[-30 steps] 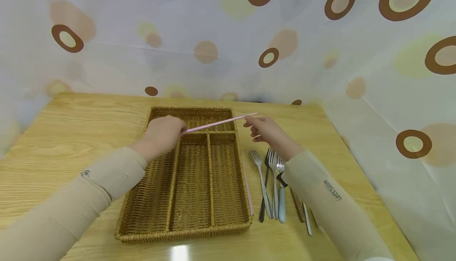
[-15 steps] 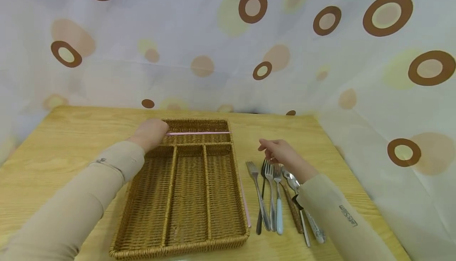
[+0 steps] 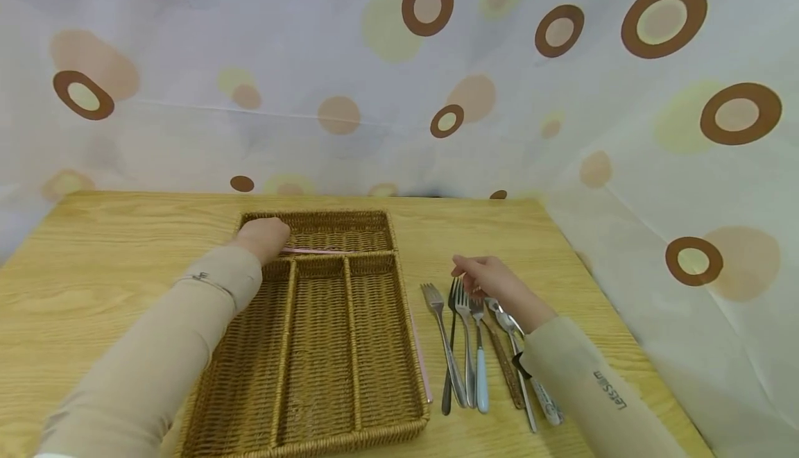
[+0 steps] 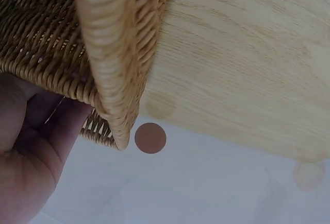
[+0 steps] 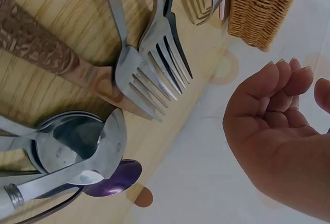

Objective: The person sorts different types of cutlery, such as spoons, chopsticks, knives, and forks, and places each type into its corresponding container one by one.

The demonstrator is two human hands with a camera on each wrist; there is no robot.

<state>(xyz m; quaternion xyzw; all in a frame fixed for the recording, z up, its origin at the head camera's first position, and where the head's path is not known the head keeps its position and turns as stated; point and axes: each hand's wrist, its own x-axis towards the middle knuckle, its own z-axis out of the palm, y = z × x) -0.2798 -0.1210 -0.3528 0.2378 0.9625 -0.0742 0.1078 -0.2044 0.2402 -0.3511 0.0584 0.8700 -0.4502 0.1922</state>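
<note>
In the head view, the pink stick (image 3: 318,252) is at the far compartment of the woven basket (image 3: 349,440), slightly above the centre left of the frame; whether it rests on the compartment floor cannot be told. The governing relation appears to be alignment: the stick extends rightward from the left hand (image 3: 261,239), its long axis running nearly left to right, almost parallel to the divider rim just below it. The left hand is the nearer one, meeting the stick's left end; its fingertips are hidden, so it cannot be told whether they clamp the stick. The right hand (image 3: 493,281) is well apart, right of centre, above the upper ends of the forks (image 3: 444,333), fingers loosely curled and gripping nothing visible. A second pink stick (image 3: 422,368) lies beside the basket's right wall. The right wrist view confirms the thumb apart from the fingers and exposes a purple spoon (image 5: 117,178) that the head view does not show. The left wrist view shows fingers at the wicker, not plainly the stick.
</note>
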